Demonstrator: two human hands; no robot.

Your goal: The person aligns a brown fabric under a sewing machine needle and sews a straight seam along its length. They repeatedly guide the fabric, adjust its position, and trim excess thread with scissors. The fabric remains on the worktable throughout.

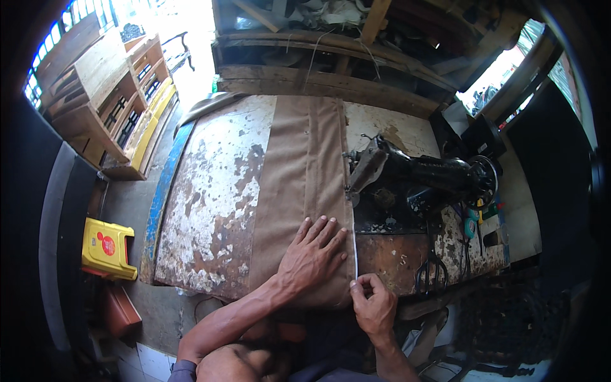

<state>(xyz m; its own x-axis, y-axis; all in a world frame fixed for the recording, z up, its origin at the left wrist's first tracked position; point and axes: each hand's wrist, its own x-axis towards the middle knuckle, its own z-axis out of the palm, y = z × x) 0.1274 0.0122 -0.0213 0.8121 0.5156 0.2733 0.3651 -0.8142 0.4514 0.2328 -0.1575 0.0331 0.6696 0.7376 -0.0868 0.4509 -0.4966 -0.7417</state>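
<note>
right hand [374, 305] pinching cloth's [299, 191] edge, strip lengthwise — away

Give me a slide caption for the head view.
Left hand flattens brown fabric; right hand pinches its edge.

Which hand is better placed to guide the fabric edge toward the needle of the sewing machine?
Probably the right hand: it pinches the white edge strip of the brown fabric, in line with the sewing machine. The left hand lies flat, pressing the fabric down.
</note>
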